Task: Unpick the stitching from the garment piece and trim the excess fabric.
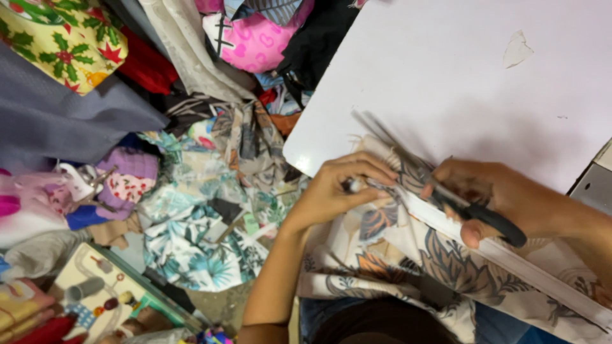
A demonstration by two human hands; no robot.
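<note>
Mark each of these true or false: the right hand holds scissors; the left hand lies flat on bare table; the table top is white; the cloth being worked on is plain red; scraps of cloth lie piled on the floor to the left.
1. The right hand holds scissors. True.
2. The left hand lies flat on bare table. False: its fingers pinch the edge of the leaf-print cloth.
3. The table top is white. True.
4. The cloth being worked on is plain red. False: it is pale with grey and orange leaves.
5. Scraps of cloth lie piled to the left. True.
</note>
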